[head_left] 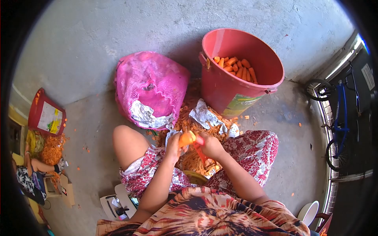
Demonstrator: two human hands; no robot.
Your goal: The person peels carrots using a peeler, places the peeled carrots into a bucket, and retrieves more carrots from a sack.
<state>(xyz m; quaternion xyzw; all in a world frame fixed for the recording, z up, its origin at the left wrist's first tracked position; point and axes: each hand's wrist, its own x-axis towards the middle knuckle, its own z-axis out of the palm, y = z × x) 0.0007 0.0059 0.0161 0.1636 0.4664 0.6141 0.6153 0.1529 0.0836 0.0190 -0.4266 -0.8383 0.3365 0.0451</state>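
My left hand (173,147) is closed around an orange carrot (186,139), held above my lap. In my closed right hand (213,146) is a red peeler (201,152), close beside the end of the carrot. Its blade cannot be made out clearly. Below both hands, a heap of orange carrot peelings (191,162) spreads between my legs and out toward the wall. Crumpled pale paper (205,117) lies on the heap.
A large red bucket (232,92) with several peeled carrots (236,67) stands ahead right. Left of it sits a pink mesh sack (165,84). Another person (30,173) sits far left by a red bucket (47,114). A blue bicycle (341,118) is at right.
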